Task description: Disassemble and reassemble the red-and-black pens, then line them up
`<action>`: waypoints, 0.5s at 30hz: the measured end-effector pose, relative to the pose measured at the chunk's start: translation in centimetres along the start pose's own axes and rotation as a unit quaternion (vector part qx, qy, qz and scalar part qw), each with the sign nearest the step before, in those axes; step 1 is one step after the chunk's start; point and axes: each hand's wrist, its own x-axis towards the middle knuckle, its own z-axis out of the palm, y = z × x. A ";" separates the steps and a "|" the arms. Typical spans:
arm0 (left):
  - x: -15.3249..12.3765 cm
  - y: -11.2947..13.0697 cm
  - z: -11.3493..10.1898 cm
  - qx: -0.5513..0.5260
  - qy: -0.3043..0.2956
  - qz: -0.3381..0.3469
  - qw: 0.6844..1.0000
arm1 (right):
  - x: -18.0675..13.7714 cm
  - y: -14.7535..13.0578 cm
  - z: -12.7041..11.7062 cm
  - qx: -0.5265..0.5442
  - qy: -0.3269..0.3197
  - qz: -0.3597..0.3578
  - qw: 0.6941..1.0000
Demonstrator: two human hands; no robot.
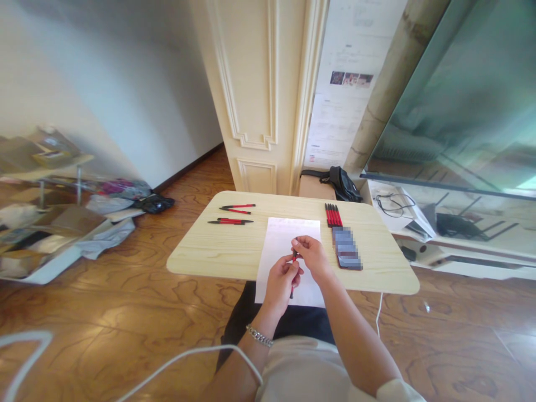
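A red and black pen (292,291) is held between my two hands, above a white sheet of paper (274,245). My left hand (281,282) wraps its fingers round the pen's body. At the pen's upper end, the fingers of my right hand (312,255) pinch the black part. Several pens of the same colours (231,221) lie loosely on the left of the table. A neat row of several more pens (333,215) lies on the right, just above a phone (349,262) whose screen is blurred out.
The pale wooden table (196,251) has rounded corners and stands over a wood floor (176,318). A white cable (196,350) crosses near my left forearm. Behind stand a cream door panel (251,72) and a black bag (345,184). Boxes (62,229) clutter the left.
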 end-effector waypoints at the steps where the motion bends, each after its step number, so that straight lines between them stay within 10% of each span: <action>1: 0.0 0.0 0.0 0.001 -0.002 0.000 1.000 | 0.0 0.1 0.0 0.002 0.001 0.000 1.000; 15: -0.2 -0.1 0.0 0.006 0.016 -0.008 1.000 | 0.3 0.4 -0.5 -0.011 -0.011 0.006 1.000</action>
